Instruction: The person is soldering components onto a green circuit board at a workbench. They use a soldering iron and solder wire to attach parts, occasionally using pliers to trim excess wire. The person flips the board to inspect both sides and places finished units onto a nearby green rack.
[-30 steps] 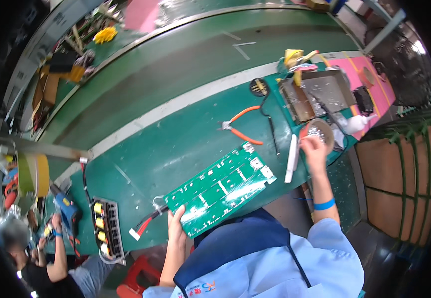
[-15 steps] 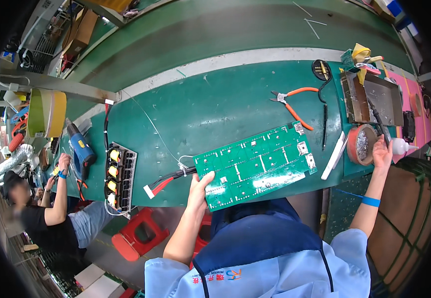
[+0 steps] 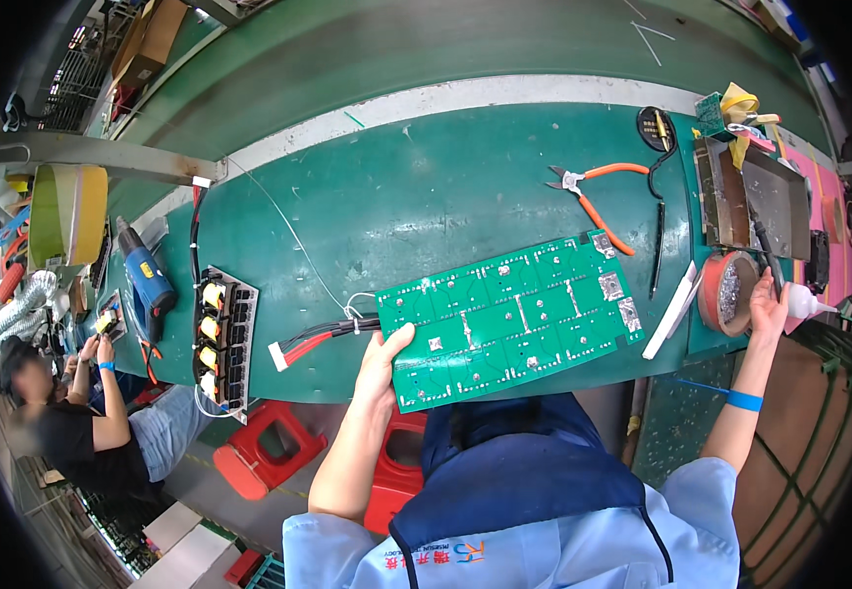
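A large green circuit board (image 3: 509, 324) is tilted above the front edge of the bench, its soldered side up. My left hand (image 3: 377, 371) grips it at the near left corner, thumb on top. From the board's left side runs a bundle of black and red wires (image 3: 323, 342) ending in a white connector. Far to the right, my right hand (image 3: 768, 306) is closed round the black handle of what looks like a soldering iron (image 3: 763, 239). Its front end reaches into a metal tray (image 3: 784, 201). Just left of that hand stands a reddish round tub (image 3: 713, 294) with grey bits inside.
Orange-handled cutters (image 3: 598, 196) and a black pen-like stick (image 3: 659, 250) lie beyond the board. A second board with yellow parts (image 3: 224, 339) and a blue heat gun (image 3: 146, 280) are at left. A white bottle (image 3: 804, 304) stands far right. A co-worker (image 3: 82, 422) sits at left.
My right hand's fingers have closed on the black handle, where the palm lay open before. The board in my left hand has flattened slightly. The whole view has shifted a little.
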The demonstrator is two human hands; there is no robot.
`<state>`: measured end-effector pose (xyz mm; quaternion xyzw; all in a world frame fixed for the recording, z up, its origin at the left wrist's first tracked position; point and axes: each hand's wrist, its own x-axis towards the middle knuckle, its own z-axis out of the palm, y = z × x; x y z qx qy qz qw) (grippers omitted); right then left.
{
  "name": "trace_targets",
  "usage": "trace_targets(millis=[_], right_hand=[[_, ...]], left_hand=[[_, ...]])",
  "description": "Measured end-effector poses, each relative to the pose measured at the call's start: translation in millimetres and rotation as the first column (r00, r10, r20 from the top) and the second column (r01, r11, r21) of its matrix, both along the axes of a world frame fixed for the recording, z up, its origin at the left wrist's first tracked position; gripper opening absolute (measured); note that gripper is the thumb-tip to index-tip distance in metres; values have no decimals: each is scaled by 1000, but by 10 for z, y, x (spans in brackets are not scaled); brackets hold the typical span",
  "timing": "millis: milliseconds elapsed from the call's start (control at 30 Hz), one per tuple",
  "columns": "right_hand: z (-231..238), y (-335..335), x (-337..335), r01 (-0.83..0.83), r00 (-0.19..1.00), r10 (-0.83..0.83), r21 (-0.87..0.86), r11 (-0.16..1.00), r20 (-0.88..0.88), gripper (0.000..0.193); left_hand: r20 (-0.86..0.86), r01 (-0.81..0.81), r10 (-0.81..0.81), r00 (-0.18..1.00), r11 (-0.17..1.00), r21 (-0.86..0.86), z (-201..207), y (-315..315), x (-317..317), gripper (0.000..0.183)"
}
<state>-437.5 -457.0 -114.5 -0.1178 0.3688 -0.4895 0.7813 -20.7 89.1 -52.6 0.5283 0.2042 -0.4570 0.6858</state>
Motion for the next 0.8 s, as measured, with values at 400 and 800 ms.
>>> trace_targets(millis=[400,800], right_hand=[[50,152,162,-4,999,4,-10,1000,48,42],[955,2218,1806,-663,625,256,-328,673,-737,21]], left_hand=[[-33,-101,100,994,995,-27,-64,28,-109,50],[25,-80,84,996,988,-133,-116,38,-209,51]])
